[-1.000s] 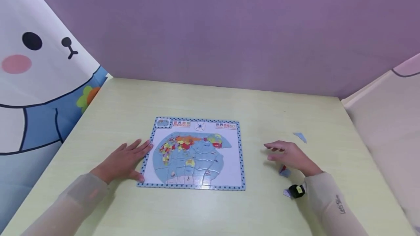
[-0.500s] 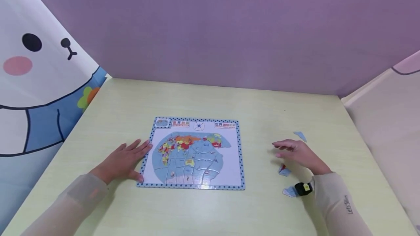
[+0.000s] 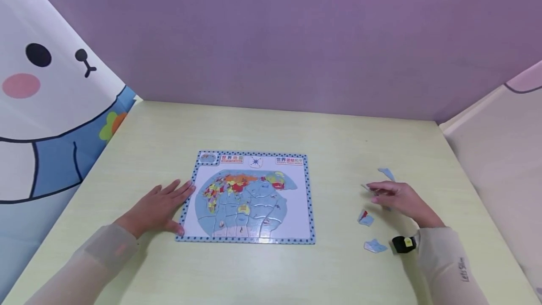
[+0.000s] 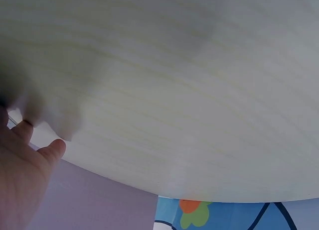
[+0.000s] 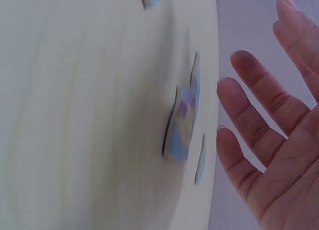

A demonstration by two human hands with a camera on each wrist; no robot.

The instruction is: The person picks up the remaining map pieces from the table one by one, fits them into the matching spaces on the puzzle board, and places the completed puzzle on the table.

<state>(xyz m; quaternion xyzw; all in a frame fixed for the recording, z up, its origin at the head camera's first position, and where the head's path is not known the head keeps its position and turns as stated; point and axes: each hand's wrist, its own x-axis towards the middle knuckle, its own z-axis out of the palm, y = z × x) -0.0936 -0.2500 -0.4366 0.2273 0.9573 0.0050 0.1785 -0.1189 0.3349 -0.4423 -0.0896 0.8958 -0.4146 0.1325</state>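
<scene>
A world-map puzzle board [image 3: 296, 211] with a blue dotted border lies flat on the table. My left hand [image 3: 154, 211] rests with fingers spread, its fingertips and thumb on the board's left edge. Right of the board, my right hand [image 3: 398, 200] is low over loose map pieces. In the right wrist view its fingers [image 5: 249, 110] look extended, and I see nothing held. By the index fingertip a thin pale sliver [image 3: 364, 187] shows, apparently a piece seen partly. A coloured puzzle piece [image 5: 182, 125] lies on the table beneath this hand.
Around the right hand lie a narrow blue piece [image 3: 386, 173] behind it, a red-and-blue piece [image 3: 366, 218] in front, and another blue piece [image 3: 375, 246] nearer the front. A purple backdrop [image 3: 288, 46] stands at the table's back edge.
The right hand has moved to the right, away from the board. The front blue piece has come fully into sight from under the wrist strap. The left hand has stayed on the board's edge.
</scene>
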